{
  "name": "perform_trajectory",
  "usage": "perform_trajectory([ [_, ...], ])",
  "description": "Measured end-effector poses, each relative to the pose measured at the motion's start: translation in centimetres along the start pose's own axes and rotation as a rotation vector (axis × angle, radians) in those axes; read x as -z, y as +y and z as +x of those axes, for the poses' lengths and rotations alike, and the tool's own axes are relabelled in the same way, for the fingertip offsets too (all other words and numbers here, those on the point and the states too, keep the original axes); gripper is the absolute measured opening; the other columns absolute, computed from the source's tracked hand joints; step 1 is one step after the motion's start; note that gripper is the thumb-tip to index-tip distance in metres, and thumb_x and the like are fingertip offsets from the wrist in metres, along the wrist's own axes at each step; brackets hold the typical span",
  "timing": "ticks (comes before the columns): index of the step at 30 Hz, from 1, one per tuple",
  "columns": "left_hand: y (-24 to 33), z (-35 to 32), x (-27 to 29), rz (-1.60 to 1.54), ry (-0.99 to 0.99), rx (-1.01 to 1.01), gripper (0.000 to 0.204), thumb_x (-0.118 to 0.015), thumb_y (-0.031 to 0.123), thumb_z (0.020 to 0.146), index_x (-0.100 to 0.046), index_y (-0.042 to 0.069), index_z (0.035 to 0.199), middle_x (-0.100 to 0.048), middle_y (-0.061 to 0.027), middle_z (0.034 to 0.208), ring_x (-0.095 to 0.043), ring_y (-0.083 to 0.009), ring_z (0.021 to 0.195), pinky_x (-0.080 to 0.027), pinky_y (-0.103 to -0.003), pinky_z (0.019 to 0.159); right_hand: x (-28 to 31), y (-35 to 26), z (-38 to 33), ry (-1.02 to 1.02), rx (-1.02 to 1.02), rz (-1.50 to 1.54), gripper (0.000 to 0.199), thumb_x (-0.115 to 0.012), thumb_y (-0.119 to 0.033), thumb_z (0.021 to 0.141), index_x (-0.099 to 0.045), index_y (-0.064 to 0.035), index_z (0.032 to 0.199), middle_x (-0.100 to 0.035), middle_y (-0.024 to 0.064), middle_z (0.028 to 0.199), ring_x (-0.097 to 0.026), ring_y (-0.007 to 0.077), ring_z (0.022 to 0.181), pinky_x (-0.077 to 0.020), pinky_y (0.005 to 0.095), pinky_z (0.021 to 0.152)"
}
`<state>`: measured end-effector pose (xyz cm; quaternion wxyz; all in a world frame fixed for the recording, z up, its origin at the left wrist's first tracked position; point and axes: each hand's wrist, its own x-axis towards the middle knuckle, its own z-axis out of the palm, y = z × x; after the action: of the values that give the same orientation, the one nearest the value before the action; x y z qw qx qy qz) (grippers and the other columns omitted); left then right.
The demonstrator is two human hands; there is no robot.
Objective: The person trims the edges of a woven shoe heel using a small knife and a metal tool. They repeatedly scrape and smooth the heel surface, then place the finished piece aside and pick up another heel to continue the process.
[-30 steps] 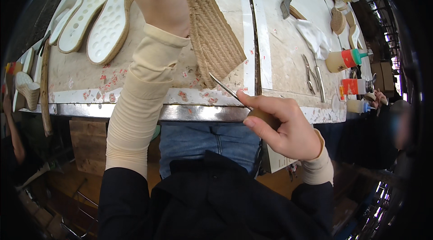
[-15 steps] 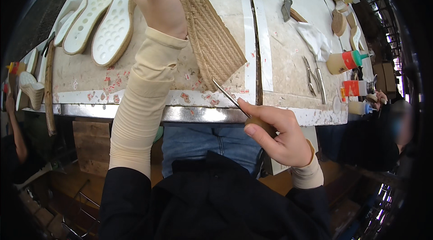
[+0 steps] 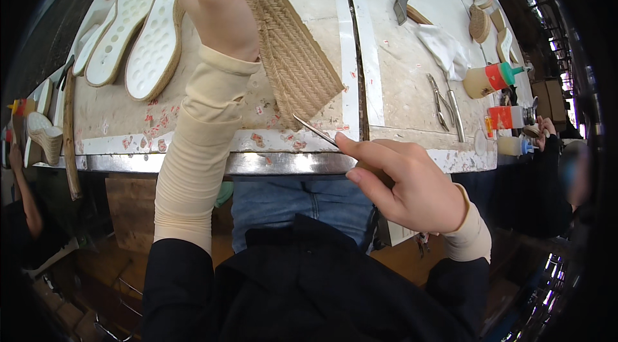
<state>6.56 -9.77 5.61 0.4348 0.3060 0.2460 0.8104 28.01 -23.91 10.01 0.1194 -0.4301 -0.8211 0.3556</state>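
My left hand is closed on the upper end of a tan braided-jute wedge sole; its fingertips run past the top edge of the picture. The sole's broad, ribbed end hangs toward the table's front edge. My right hand is wrapped round the wooden handle of an awl-like tool, mostly hidden by the fingers. The tool's slim, pointed metal shaft reaches up and left, its tip at the sole's lower corner. Whether the tip goes into the braid cannot be seen.
White-topped soles lie at the left beside a wooden-handled tool. On the right are a hammer, a white cloth, pliers, a metal rod tool and squeeze bottles. A metal strip edges the table.
My right hand has turned and its wrist has shifted right, so the tool lies flatter. The tip stays at the sole's lower corner. The whole view has shifted slightly.
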Motion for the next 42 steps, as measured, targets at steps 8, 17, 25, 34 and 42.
perform_trajectory([
  [8,0.9,0.5,-0.5,-0.012,0.127,0.123,0.019,-0.054,0.022,0.085,-0.057,0.003,0.086,-0.054,-0.0063,0.063,-0.054,-0.0181,0.05,-0.046,-0.028,0.045,0.7,-0.4,-0.6,-0.017,-0.127,0.21,0.034,-0.06,-0.009,0.091,-0.061,0.0036,0.122,-0.062,0.0184,0.071,-0.06,0.0285,0.061,-0.0466,0.0357,0.059],
  [17,0.1,0.6,0.9,0.043,0.015,0.004,0.014,-0.055,0.017,0.085,-0.056,0.004,0.086,-0.054,-0.0059,0.066,-0.054,-0.0151,0.054,-0.045,-0.026,0.049,0.1,-0.5,0.9,-0.004,-0.073,0.186,0.034,-0.057,-0.003,0.092,-0.059,0.0052,0.125,-0.062,0.0147,0.074,-0.056,0.0194,0.062,-0.0446,0.0306,0.06],
  [25,0.7,0.3,0.0,0.126,-0.004,-0.159,0.007,-0.056,0.01,0.082,-0.055,0.005,0.087,-0.051,-0.0007,0.077,-0.049,-0.0101,0.07,-0.04,-0.022,0.067,-0.2,-0.8,0.8,0.036,-0.033,0.097,0.033,-0.056,-0.001,0.092,-0.059,0.0061,0.124,-0.061,0.0173,0.074,-0.057,0.0177,0.062,-0.046,0.0296,0.063],
  [34,0.9,0.0,-0.1,0.121,-0.012,-0.074,0.02,-0.058,0.016,0.083,-0.057,0.003,0.098,-0.055,-0.0047,0.083,-0.054,-0.0141,0.073,-0.045,-0.027,0.068,-2.5,-1.8,-0.6,0.127,-0.022,-0.436,0.043,-0.063,-0.003,0.086,-0.058,-0.0037,0.129,-0.057,0.0124,0.076,-0.058,0.0299,0.058,-0.047,0.0357,0.055],
  [42,-0.5,0.6,2.0,0.128,-0.029,0.014,0.03,-0.058,0.025,0.089,-0.06,0.001,0.106,-0.064,-0.0164,0.092,-0.064,-0.0236,0.077,-0.055,-0.035,0.07,-2.7,-0.9,-1.0,0.218,0.063,-0.292,0.043,-0.065,-0.015,0.088,-0.059,-0.0099,0.13,-0.054,0.0084,0.074,-0.055,0.0268,0.048,-0.0447,0.0382,0.044],
])
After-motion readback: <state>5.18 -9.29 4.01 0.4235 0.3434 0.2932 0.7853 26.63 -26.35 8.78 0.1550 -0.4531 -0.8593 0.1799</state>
